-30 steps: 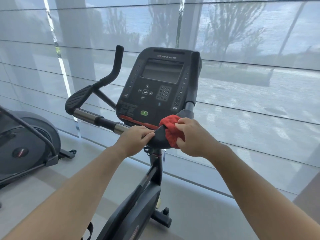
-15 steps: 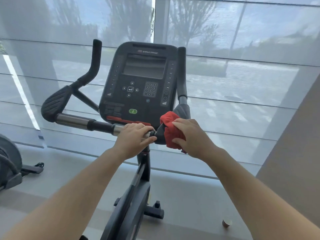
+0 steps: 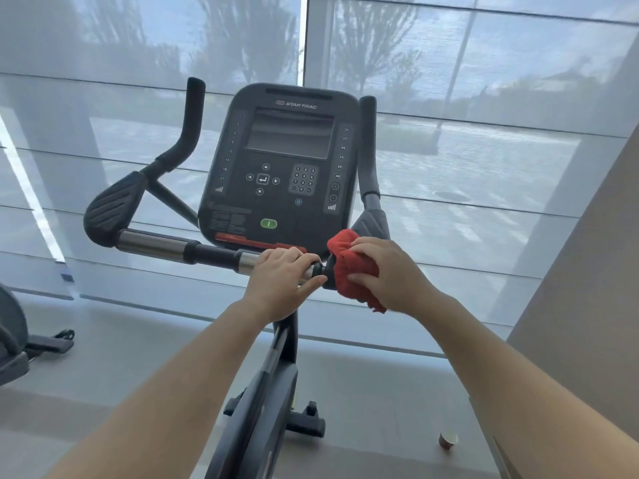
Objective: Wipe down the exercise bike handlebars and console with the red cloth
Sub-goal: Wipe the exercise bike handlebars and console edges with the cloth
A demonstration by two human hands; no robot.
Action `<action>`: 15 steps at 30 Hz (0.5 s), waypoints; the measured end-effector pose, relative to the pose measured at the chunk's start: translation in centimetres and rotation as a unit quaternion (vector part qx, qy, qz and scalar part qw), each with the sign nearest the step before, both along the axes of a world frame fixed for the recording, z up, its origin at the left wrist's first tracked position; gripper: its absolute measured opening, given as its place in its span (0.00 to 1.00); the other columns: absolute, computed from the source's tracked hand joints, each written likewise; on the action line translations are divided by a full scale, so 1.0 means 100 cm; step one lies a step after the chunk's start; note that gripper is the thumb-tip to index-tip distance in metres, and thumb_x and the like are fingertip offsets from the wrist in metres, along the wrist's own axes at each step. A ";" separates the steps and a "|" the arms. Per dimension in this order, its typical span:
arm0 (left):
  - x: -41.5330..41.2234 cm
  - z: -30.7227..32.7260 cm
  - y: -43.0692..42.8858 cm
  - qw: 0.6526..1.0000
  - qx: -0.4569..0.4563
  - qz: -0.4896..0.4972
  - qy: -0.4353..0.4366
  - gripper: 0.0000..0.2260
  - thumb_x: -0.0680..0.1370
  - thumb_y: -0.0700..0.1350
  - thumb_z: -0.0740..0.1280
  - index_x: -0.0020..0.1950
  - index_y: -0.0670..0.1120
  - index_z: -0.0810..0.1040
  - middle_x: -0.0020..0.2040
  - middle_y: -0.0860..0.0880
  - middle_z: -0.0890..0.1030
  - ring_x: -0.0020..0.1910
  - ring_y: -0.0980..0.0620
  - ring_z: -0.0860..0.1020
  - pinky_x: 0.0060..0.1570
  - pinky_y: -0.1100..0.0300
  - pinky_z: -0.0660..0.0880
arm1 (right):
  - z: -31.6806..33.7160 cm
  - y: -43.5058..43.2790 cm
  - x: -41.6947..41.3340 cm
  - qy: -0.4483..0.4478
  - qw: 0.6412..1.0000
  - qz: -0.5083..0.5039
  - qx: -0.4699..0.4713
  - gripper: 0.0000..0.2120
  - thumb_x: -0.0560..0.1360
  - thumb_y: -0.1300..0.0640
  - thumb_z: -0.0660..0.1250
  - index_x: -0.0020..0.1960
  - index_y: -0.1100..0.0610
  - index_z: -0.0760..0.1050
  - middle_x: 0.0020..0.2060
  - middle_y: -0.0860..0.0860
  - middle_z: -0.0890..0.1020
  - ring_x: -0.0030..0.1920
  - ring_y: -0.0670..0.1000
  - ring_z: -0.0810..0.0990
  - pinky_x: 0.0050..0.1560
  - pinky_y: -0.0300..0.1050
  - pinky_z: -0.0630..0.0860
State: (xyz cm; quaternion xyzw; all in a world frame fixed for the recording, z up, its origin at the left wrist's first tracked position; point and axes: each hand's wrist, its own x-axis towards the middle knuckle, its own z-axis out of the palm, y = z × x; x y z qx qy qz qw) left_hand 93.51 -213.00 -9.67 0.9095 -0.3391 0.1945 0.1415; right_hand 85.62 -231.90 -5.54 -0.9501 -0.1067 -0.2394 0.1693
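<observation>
Your right hand [image 3: 390, 271] presses the bunched red terry cloth [image 3: 349, 267] around the black handlebar hub just below the dark Star Trac console [image 3: 281, 160], fingers curled over it. Your left hand [image 3: 280, 281] grips the chrome-and-black horizontal handlebar [image 3: 179, 247] beside it.

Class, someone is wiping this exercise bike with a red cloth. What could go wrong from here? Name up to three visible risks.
1. The red cloth, bunched in the right hand, works just below the console; a stray swipe could press its green button.
2. The small cup on the floor to the right might get kicked over.
3. The left hand grips the handlebar, so the part under it may go unwiped.
</observation>
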 end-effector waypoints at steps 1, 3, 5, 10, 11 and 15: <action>0.000 0.000 0.000 1.000 0.000 0.000 -0.001 0.19 0.77 0.62 0.54 0.64 0.56 0.70 0.57 0.54 0.75 0.61 0.51 0.69 0.63 0.56 0.57 | 0.005 0.001 0.006 0.001 1.000 -0.002 0.007 0.11 0.70 0.57 0.70 0.52 0.58 0.78 0.52 0.50 0.80 0.55 0.53 0.75 0.57 0.42 0.67; -0.001 0.000 0.000 1.000 -0.003 0.001 0.001 0.19 0.77 0.62 0.55 0.64 0.56 0.70 0.57 0.54 0.75 0.62 0.51 0.69 0.63 0.56 0.57 | 0.011 0.005 0.018 0.014 1.000 -0.021 0.005 0.10 0.72 0.55 0.68 0.52 0.56 0.78 0.51 0.49 0.80 0.54 0.53 0.75 0.56 0.46 0.70; -0.002 0.000 0.000 1.000 -0.004 0.002 0.005 0.19 0.77 0.62 0.55 0.64 0.56 0.71 0.57 0.54 0.75 0.61 0.51 0.69 0.63 0.56 0.58 | 0.011 0.011 0.023 0.023 0.999 -0.044 -0.014 0.11 0.73 0.54 0.66 0.55 0.54 0.77 0.55 0.49 0.79 0.56 0.53 0.73 0.57 0.48 0.70; -0.002 0.003 0.000 1.000 -0.012 -0.003 0.009 0.19 0.77 0.61 0.57 0.64 0.54 0.71 0.58 0.54 0.76 0.61 0.51 0.70 0.63 0.56 0.59 | -0.004 0.003 0.001 -0.007 1.000 -0.018 -0.022 0.08 0.70 0.58 0.68 0.49 0.58 0.76 0.48 0.50 0.79 0.50 0.55 0.74 0.53 0.48 0.70; -0.002 0.002 0.001 1.000 -0.014 -0.004 0.008 0.19 0.77 0.61 0.57 0.64 0.54 0.71 0.58 0.54 0.76 0.61 0.51 0.70 0.63 0.56 0.59 | -0.006 0.001 -0.003 -0.010 1.000 -0.009 -0.016 0.08 0.69 0.59 0.69 0.48 0.58 0.76 0.47 0.50 0.80 0.50 0.55 0.75 0.53 0.46 0.70; 0.002 0.004 0.004 1.000 0.007 -0.019 0.024 0.23 0.76 0.64 0.55 0.66 0.55 0.69 0.61 0.54 0.75 0.63 0.51 0.69 0.65 0.55 0.60 | 0.008 -0.005 0.008 -0.014 0.998 -0.039 0.042 0.04 0.72 0.58 0.66 0.47 0.55 0.77 0.45 0.49 0.80 0.44 0.51 0.77 0.45 0.39 0.69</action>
